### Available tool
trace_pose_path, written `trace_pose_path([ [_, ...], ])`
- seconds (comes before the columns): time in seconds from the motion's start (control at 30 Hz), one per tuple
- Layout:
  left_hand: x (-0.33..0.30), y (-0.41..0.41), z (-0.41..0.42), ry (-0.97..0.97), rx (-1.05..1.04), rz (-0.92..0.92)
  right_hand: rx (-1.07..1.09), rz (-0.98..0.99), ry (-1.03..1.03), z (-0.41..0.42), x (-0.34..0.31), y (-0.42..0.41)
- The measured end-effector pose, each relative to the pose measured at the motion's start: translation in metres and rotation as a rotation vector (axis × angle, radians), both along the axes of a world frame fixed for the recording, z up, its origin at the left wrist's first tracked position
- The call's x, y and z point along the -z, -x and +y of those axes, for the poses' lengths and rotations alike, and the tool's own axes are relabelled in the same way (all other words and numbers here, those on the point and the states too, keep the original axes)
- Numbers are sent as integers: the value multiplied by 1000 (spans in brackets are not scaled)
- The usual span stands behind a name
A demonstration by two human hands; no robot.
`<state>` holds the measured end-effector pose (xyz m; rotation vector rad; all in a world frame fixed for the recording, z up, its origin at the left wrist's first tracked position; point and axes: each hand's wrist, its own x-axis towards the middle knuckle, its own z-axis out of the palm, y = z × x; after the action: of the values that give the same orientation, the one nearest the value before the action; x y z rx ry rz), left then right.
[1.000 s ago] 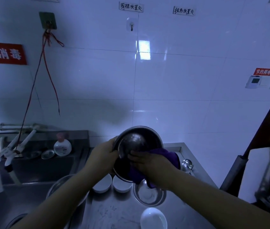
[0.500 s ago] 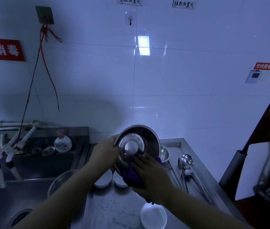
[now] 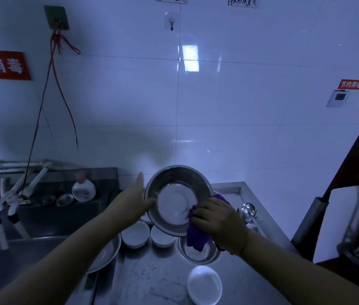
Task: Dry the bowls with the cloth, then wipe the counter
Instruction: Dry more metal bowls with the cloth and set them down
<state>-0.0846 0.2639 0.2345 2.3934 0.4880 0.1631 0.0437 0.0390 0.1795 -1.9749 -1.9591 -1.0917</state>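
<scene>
Steel sink fills the lower left. Our left hand lies flat against the shiny metal bowl, held up mid-frame above the counter. Our right hand pinches the purple cloth on its right rim. White bowls sit below.

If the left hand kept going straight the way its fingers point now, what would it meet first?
The left hand points up and away along the steel bowl it steadies. Beyond its fingertips only the white tiled wall shows, though depth is hard to judge.
</scene>
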Motion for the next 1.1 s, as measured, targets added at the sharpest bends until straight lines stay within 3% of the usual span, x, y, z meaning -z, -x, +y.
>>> trace_pose_path([
  [0.07, 5, 8, -4, -372, 46, -61, 21, 51, 10, 0, -4, 0],
  [0.2, 11, 22, -27, -884, 376, -231, 32, 162, -8, 5, -8, 2],
  [0.3, 10, 20, -34, -925, 472, -316, -4, 207, -30, 9, -11, 5],
  [0.4, 10, 17, -27, -752, 410, -378, -16, 318, -154, 6, -11, 6],
  [0.57, 20, 17, -21, 241, 10, -264, 156, 868, -536, 0, -25, 9],
  [0.7, 22, 10, -39, 681, -110, -324, 179, 991, -420, 16, -29, 16],
  [0.83, 23, 7, -50, 849, -132, -356, 179, 984, -276, 33, -25, 31],
  [0.97, 21, 3, -50, 921, -139, -382, 217, 739, -313, 38, -22, 44],
  [1.1, 19, -2, -55, 996, -125, -391, 273, 495, -175, 44, -14, 58],
])
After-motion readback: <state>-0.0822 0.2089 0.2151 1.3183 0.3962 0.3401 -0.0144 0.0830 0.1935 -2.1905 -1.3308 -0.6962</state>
